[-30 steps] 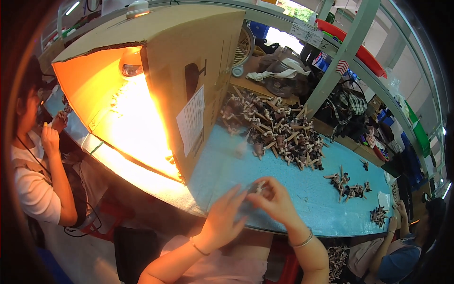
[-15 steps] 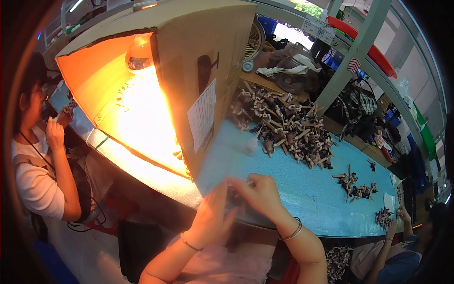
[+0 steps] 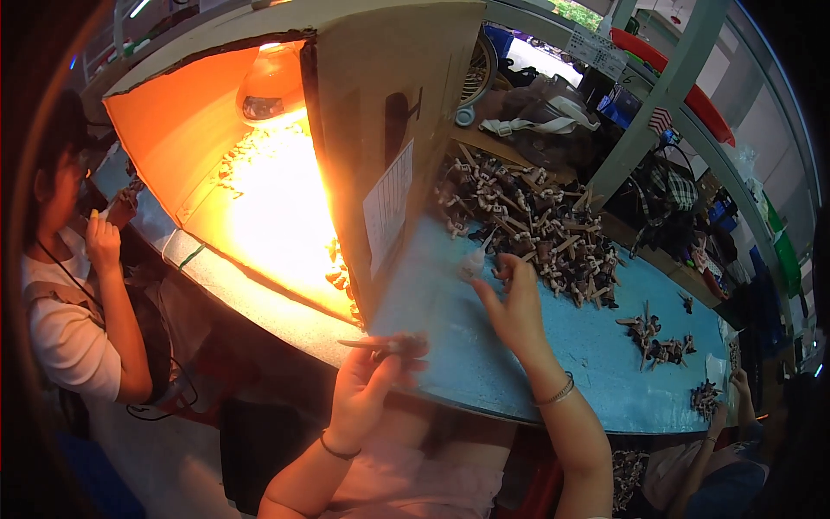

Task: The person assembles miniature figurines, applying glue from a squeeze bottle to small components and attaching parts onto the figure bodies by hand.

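Note:
My left hand (image 3: 363, 389), near the table's front edge, is closed on a small brown figurine (image 3: 405, 344) with a long tan pointed piece sticking out to the left. The figurine is slightly blurred. Farther forward, my right hand (image 3: 519, 311) reaches over the table with thumb and forefinger apart. Beside its thumb stands a small whitish squeeze bottle (image 3: 472, 263) with a thin nozzle; whether the thumb touches it I cannot tell. Just past the fingertips lies a large heap of similar brown and tan figurines (image 3: 549, 229).
On the left, a cardboard box (image 3: 389, 78) holds a glowing lamp (image 3: 264, 95) over brightly lit pieces. A smaller figurine group (image 3: 657, 342) lies on the blue table (image 3: 579, 372) at right. One person (image 3: 78, 320) sits left; another person's hands (image 3: 722, 402) work at far right.
My hands have parted. The right one has moved forward to the bottle beside the heap, while the left has stayed near the edge with the figurine, now plainly visible. The view has shifted slightly.

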Motion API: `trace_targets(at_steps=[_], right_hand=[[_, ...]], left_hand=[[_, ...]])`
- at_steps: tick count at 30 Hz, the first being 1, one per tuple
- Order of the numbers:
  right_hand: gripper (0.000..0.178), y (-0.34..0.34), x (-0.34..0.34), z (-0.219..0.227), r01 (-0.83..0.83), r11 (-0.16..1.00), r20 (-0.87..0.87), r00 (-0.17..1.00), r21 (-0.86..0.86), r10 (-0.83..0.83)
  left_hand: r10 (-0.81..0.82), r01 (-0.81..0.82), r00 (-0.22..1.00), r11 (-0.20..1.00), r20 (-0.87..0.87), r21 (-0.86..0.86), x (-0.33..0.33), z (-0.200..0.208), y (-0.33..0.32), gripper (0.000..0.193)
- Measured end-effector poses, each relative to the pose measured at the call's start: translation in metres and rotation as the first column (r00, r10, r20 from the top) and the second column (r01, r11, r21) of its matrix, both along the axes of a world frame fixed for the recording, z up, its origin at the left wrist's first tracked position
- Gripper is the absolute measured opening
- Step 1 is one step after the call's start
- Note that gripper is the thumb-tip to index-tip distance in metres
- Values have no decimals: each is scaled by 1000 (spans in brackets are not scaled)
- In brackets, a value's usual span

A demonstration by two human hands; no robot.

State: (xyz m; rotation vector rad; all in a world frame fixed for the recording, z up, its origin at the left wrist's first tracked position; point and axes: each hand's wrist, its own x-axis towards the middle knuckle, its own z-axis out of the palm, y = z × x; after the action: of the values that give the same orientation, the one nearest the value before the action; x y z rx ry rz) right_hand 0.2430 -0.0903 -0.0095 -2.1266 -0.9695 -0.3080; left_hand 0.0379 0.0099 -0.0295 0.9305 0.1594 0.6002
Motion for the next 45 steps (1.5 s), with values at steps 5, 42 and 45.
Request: trace_targets(at_steps=[5, 42, 45], right_hand=[[41, 16, 12, -8, -26, 996, 174, 984, -83, 40], [38, -98, -66, 38, 77, 579, -428, 753, 812, 500], [46, -107, -75, 50, 68, 563, -335, 859, 824, 386]], left_hand=[[-49, 48, 999, 995, -14, -91, 0, -6, -2, 29], [94, -138, 989, 855, 112, 499, 13, 22, -31, 29], [203, -226, 970, 563, 133, 795, 4, 23, -22, 33]])
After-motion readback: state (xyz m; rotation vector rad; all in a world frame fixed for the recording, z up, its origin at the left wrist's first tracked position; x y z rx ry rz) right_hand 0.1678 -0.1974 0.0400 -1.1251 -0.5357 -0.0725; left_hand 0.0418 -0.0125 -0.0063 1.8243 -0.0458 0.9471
